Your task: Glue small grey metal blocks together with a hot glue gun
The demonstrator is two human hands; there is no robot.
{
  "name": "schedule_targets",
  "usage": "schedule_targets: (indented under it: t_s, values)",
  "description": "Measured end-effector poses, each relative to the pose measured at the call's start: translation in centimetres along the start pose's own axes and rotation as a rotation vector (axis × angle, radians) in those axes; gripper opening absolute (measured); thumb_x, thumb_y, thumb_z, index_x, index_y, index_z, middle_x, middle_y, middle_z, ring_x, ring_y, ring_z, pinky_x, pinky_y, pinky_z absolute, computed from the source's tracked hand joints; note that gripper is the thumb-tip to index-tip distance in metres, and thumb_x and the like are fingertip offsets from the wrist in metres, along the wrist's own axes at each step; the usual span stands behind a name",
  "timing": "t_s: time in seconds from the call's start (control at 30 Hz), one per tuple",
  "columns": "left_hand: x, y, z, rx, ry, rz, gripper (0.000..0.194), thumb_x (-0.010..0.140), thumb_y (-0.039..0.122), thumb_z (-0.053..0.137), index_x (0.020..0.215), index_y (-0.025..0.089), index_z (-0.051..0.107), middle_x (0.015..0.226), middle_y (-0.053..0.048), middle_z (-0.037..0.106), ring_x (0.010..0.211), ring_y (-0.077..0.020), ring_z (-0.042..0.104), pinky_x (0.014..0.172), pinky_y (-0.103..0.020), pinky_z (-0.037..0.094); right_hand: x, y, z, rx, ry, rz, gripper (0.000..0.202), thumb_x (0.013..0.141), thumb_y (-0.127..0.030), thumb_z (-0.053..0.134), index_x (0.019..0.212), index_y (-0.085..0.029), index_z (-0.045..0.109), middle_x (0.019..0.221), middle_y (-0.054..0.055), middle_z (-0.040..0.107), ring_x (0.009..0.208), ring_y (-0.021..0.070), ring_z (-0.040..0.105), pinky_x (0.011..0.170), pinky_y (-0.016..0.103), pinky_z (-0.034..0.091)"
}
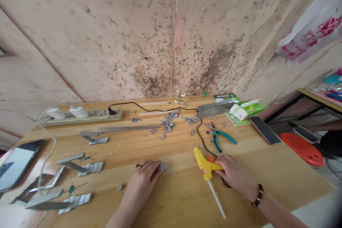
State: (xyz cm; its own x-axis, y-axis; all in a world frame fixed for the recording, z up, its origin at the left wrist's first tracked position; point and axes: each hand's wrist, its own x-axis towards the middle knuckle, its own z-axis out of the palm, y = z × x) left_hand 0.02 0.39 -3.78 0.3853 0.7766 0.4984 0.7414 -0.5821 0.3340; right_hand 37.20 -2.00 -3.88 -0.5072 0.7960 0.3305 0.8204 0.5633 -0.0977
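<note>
My left hand (144, 178) rests on the wooden table, its fingers closed on a small grey block piece (162, 166) that sticks out past the fingertips. To the right, my right hand (232, 172) has its fingers round the handle of a yellow glue gun (204, 164). The gun lies on its side on the table, nozzle pointing up and left, with a white glue stick (217, 199) coming out of its back end. A small round grey piece (119, 187) sits left of my left hand.
Teal-handled pliers (219, 138), loose grey pieces (168, 123), a wire bundle (216, 108) and a phone (264, 130) lie beyond my hands. Grey assemblies (91, 167), a power strip (98, 115) and a tablet (20, 164) are at left. A black cord (201, 139) trails behind the gun.
</note>
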Motion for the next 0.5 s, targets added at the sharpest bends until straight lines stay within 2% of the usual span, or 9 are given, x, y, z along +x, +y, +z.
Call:
schedule_targets:
  t_s: [0.17, 0.23, 0.33, 0.4, 0.5]
  values:
    - [0.0, 0.1, -0.1, -0.017, -0.029, -0.011, 0.017, 0.09, 0.023, 0.053, 0.101, 0.017, 0.065, 0.09, -0.007, 0.072, 0.081, -0.0225, 0.067, 0.071, -0.035, 0.055, 0.5, -0.1, -0.6, -0.035, -0.11, 0.021, 0.02, 0.085, -0.016, 0.06, 0.105, -0.016, 0.058, 0.104, 0.011, 0.064, 0.099, 0.0252, 0.06, 0.086, 0.043, 0.053]
    - [-0.1, 0.1, -0.1, -0.028, -0.047, -0.023, 0.017, 0.088, 0.021, 0.055, 0.101, 0.017, 0.065, 0.091, -0.007, 0.072, 0.082, -0.0223, 0.067, 0.071, -0.035, 0.055, 0.6, 0.0, -1.3, -0.062, -0.155, 0.028, 0.026, 0.086, -0.021, 0.062, 0.112, -0.018, 0.059, 0.114, 0.012, 0.062, 0.107, 0.0272, 0.057, 0.09, 0.046, 0.051]
    - [-0.1, 0.2, 0.0, -0.042, -0.055, -0.036, 0.016, 0.087, 0.019, 0.058, 0.101, 0.018, 0.065, 0.093, -0.007, 0.072, 0.084, -0.022, 0.066, 0.073, -0.035, 0.054, 1.1, -0.1, -3.1, -0.109, -0.157, 0.039, 0.039, 0.085, -0.029, 0.064, 0.121, -0.019, 0.056, 0.125, 0.013, 0.057, 0.119, 0.0312, 0.05, 0.095, 0.05, 0.048]
    - [-0.2, 0.2, 0.1, -0.048, -0.067, -0.042, 0.017, 0.085, 0.018, 0.059, 0.101, 0.018, 0.065, 0.095, -0.007, 0.071, 0.086, -0.0221, 0.066, 0.075, -0.035, 0.054, 2.3, -0.6, -4.5, -0.107, -0.146, 0.029, 0.038, 0.086, -0.03, 0.062, 0.122, -0.02, 0.056, 0.125, 0.013, 0.057, 0.121, 0.0313, 0.049, 0.097, 0.05, 0.046]
    - [-0.2, 0.3, 0.2, -0.055, -0.093, -0.045, 0.016, 0.084, 0.018, 0.061, 0.1, 0.018, 0.065, 0.095, -0.007, 0.071, 0.086, -0.0222, 0.064, 0.075, -0.036, 0.053, 6.1, -2.2, -5.8, -0.046, -0.127, -0.046, 0.03, 0.091, -0.025, 0.055, 0.12, -0.018, 0.057, 0.122, 0.012, 0.06, 0.12, 0.0277, 0.049, 0.1, 0.047, 0.046]
